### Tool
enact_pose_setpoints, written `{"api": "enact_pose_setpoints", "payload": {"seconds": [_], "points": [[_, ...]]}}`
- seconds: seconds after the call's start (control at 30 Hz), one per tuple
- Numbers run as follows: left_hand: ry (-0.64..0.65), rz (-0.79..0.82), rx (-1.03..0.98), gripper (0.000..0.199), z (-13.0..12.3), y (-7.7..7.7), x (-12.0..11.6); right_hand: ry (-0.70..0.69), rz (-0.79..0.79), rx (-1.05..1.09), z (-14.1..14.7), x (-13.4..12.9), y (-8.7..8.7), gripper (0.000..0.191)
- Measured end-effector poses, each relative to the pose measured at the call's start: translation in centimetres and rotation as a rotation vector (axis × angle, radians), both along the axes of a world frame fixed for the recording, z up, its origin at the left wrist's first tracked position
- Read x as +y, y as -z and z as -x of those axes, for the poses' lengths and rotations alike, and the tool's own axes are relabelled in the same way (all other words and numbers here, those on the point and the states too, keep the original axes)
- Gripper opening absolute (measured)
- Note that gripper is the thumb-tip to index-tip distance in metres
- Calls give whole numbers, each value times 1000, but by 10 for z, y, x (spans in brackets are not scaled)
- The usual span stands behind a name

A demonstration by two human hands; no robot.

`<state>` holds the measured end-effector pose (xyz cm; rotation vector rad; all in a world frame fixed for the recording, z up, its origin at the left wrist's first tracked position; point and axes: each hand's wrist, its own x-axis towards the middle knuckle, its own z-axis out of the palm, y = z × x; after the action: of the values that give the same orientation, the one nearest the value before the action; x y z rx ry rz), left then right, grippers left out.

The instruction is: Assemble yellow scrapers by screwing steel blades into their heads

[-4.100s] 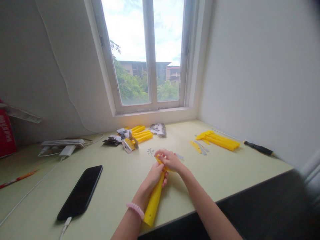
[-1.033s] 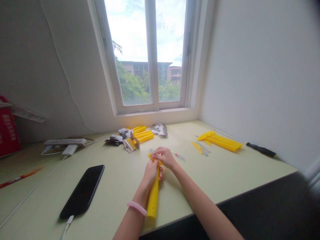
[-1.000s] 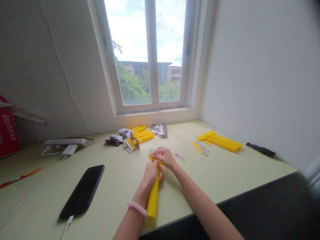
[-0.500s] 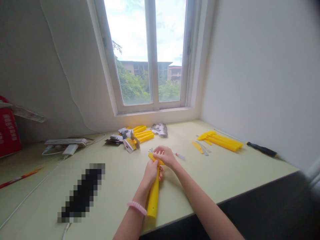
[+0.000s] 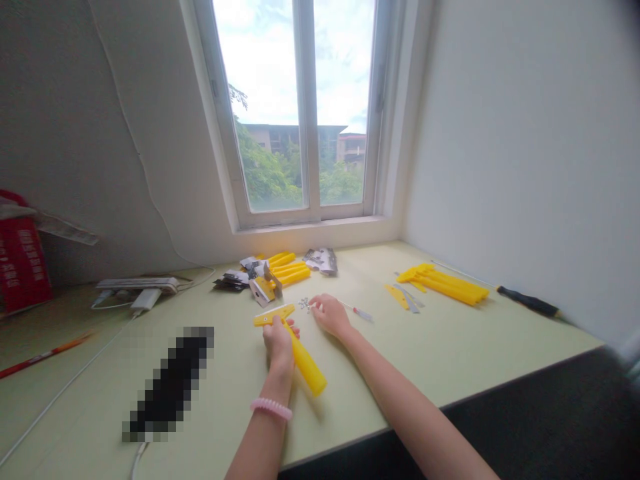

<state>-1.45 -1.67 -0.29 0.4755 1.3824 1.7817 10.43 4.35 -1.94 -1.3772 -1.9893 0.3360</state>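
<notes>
Yellow plastic handle (image 5: 304,361) now clamped in the left hand (image 5: 279,347) alone; right hand (image 5: 330,316) has let go, empty.

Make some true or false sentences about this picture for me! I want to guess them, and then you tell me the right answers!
1. The left hand grips a yellow plastic handle. True.
2. The pink bead bracelet is on the right wrist. False: it is on the left wrist.
3. The right hand is close to some small metal screws. True.
4. The left hand holds a black-handled screwdriver. False: the screwdriver lies on the desk, far from both hands.
</notes>
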Motion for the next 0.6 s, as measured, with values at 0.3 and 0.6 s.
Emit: {"api": "enact_pose_setpoints", "payload": {"seconds": [0.3, 0.6], "points": [[28, 11, -36, 8, -2, 3, 1, -129, -83, -92, 6, -1, -2, 18], [178, 54, 22, 9, -6, 2, 0, -22, 44, -72, 2, 6, -1, 17]]}}
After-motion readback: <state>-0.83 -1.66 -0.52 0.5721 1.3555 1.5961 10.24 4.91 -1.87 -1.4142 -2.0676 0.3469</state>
